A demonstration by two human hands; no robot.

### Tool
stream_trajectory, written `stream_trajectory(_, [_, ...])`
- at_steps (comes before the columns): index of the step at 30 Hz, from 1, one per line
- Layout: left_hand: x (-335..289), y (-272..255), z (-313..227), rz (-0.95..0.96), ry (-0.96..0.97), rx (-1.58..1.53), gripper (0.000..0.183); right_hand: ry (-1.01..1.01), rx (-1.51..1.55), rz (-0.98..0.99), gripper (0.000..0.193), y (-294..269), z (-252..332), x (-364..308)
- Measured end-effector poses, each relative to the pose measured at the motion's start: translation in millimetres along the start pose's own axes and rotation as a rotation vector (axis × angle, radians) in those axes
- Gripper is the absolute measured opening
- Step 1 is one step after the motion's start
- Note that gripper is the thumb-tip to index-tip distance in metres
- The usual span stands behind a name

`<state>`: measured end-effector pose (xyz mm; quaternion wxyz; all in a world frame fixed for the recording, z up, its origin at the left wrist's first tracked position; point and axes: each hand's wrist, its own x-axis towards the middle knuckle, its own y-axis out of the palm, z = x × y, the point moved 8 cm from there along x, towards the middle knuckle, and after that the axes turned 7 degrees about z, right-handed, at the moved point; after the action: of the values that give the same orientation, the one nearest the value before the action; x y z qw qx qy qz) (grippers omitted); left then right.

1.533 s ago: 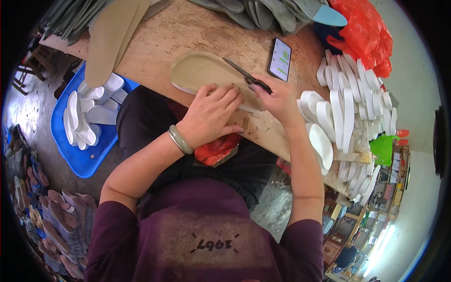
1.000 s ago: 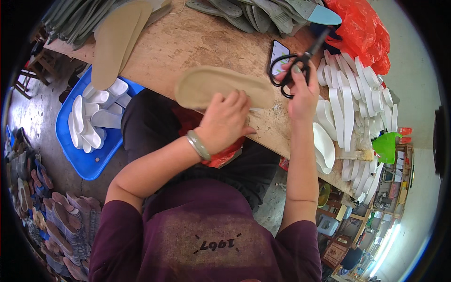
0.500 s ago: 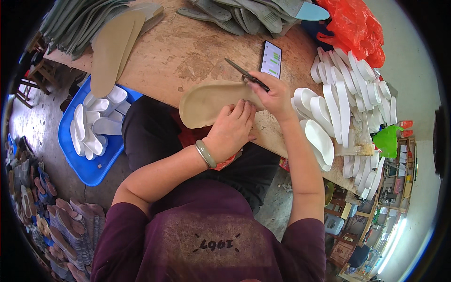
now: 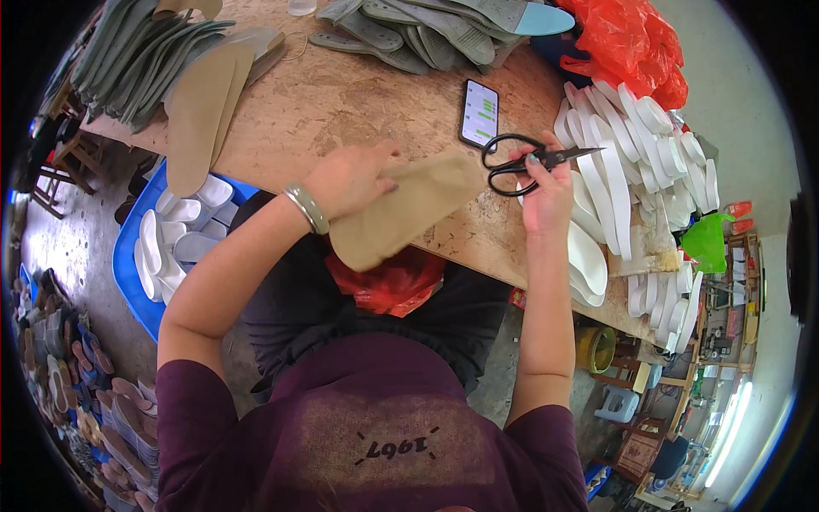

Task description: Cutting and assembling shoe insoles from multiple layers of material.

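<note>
On the left, I am observing a grey stack [image 4: 141,72] lying on the table [image 4: 316,111], with tan cutouts [image 4: 200,128] lying beside it and overhanging the edge. Below them, a blue tray [image 4: 128,286] is holding white soles [image 4: 153,243].

The left hand [image 4: 348,181] is bearing on the insole's upper left edge, its thumb resting on the surface; I am not managing to tell whether the fingers are closing underneath.

The insole [image 4: 414,212] is lying at a slant across the near edge of the table, its rounded lower-left end projecting over the person's lap. It is showing plain tan, matt and smooth, long in outline. Its lower edge is running slightly wavy, and its right end is appearing softly blurred.

Beyond that right end, a phone [image 4: 479,115] is lying lit on the table. The right hand [image 4: 546,194] is grasping the scissors [image 4: 559,157] by their black handles, the blades pointing right, clear of the insole. Farthest right, more white soles [image 4: 610,171] are standing in packed rows below a red bag [image 4: 631,55].
</note>
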<state>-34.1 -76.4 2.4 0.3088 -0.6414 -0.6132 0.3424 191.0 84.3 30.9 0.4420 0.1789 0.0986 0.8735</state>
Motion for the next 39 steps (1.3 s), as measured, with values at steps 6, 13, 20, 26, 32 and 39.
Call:
stream_trajectory(6, [-20.4,21.3,-51.2,-0.120,-0.018,0.102,0.052,-0.086,-0.494,0.058,0.039,38.3,1.6,-4.1])
stream_trajectory(13, [-15.5,69.3,-93.1,-0.173,0.371,0.282,0.067,-0.296,-1.081,0.290,0.030,81.8,-7.0,-9.7])
stream_trajectory(20, [-16.1,76.5,-87.7,-0.185,0.362,0.217,0.072,0.094,-1.174,0.258,0.030,65.2,-38.8,-15.4])
stream_trajectory(26, [-19.8,68.9,-85.6,-0.196,0.357,0.153,0.066,-0.312,-1.566,0.463,0.042,92.0,-34.5,-18.9])
stream_trajectory(32, [-18.7,74.8,-84.2,-0.185,0.350,0.194,0.064,0.082,-0.682,-0.273,0.025,11.6,-31.4,4.6])
stream_trajectory(39, [-18.1,72.2,-82.0,-0.172,0.350,0.149,0.063,0.010,-0.959,0.282,0.028,52.1,-18.3,-5.5])
